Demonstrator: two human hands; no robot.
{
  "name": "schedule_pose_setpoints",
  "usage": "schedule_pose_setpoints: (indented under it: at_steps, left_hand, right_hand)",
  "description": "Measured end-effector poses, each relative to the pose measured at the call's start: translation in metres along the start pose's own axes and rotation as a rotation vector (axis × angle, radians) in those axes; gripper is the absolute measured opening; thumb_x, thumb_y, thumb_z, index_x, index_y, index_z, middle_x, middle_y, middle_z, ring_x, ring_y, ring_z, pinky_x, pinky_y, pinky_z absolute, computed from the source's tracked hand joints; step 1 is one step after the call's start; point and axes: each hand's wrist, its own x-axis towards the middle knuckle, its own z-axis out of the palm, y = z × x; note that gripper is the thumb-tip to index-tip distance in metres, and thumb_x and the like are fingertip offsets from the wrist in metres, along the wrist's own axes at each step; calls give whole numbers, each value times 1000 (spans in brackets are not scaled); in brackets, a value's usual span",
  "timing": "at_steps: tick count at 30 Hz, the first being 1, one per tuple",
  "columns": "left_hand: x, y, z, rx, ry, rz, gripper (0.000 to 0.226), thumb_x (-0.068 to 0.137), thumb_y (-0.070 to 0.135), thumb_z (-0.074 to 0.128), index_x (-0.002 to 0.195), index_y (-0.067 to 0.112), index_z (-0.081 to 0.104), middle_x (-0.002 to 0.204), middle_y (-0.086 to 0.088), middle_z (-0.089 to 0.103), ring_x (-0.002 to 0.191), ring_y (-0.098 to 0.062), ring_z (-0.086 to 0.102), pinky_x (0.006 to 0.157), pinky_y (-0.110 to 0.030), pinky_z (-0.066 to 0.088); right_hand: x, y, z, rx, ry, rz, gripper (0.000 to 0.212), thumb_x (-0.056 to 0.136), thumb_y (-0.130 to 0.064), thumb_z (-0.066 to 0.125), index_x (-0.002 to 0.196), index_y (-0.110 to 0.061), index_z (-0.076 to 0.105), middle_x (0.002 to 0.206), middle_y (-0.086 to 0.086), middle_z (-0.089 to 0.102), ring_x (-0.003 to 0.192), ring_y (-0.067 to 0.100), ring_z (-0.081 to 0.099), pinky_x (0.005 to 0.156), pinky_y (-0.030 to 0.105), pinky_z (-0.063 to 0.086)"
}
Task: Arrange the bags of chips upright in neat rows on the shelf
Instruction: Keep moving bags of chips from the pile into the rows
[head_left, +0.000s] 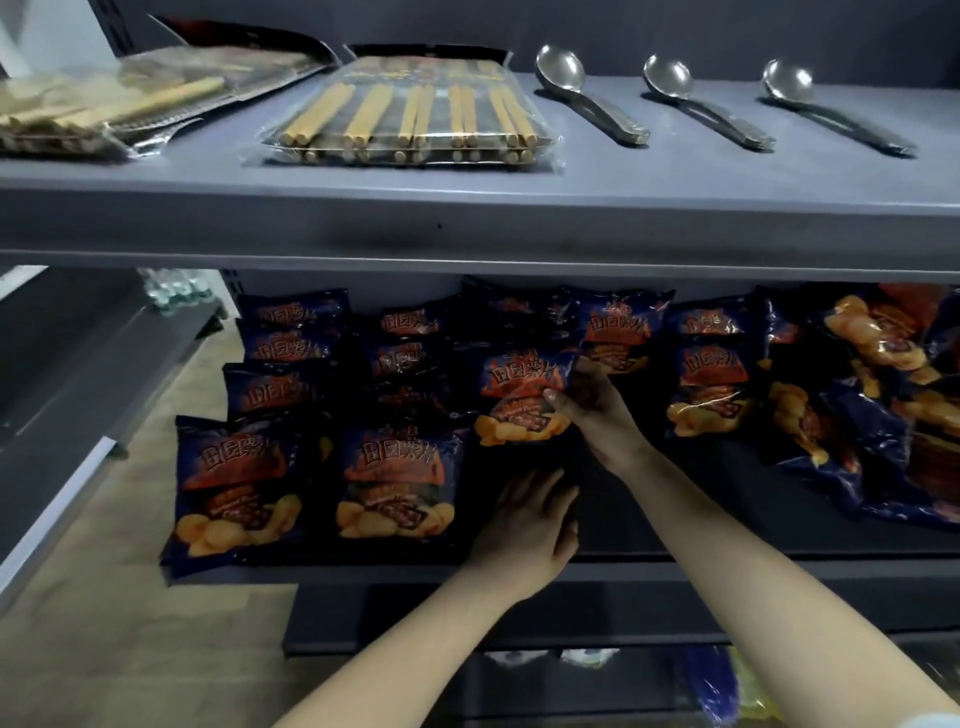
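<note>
Your R hand (592, 410) pinches a chip bag (514, 400) by its right edge, upright, mid shelf (753, 499). L hand (530, 525) sits just below, fingers relaxed, holding nothing. Far right, loose bags (872, 395) lie piled.

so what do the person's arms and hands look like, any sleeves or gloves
Both forearms are bare, with no gloves. The left hand and right hand show no rings, watch or bands that the dim light lets me see. A pale sliver by the right arm at the lower right corner may be a sleeve edge; too little shows to tell.
</note>
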Motion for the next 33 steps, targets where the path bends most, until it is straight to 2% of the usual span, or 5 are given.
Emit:
schedule_pose_setpoints:
  at_steps: [5,11,19,27,33]
  left_hand:
    - [-1,0,2,19,14,-12,57,92,40,23,138,14,42,150,-8,33,139,-29,26,114,-41,15]
    - [-2,0,5,35,60,-2,53,91,39,28,133,14,49,144,-9,43,134,-30,36,110,-43,25]
    - [2,3,7,-32,147,70,42,87,33,37,122,18,57,129,-5,55,120,-28,52,99,-42,44]
    - [88,63,-14,-251,296,211,44,84,16,53,128,9,52,131,-10,51,121,-25,48,102,-36,42]
    - [173,90,-12,-628,176,-200,65,88,24,62,142,4,31,143,-17,40,130,-30,41,103,-33,34]
  right_hand:
    - [-8,10,2,-215,65,-71,31,79,-17,74,96,-40,63,119,12,61,110,27,59,98,49,46]
    - [-13,16,2,-184,69,-46,56,76,-13,76,124,-13,46,106,-5,64,100,12,63,86,27,53]
    - [-24,11,-23,-167,154,-40,57,81,-17,71,131,-17,44,112,0,58,94,-1,57,71,8,48]
    - [-58,-15,-100,-142,396,-125,35,85,-22,68,117,-20,55,106,1,63,88,6,63,75,16,50]
    - [-97,-9,-142,-187,463,-56,33,85,-21,66,116,-19,55,102,-7,61,96,8,61,83,16,48]
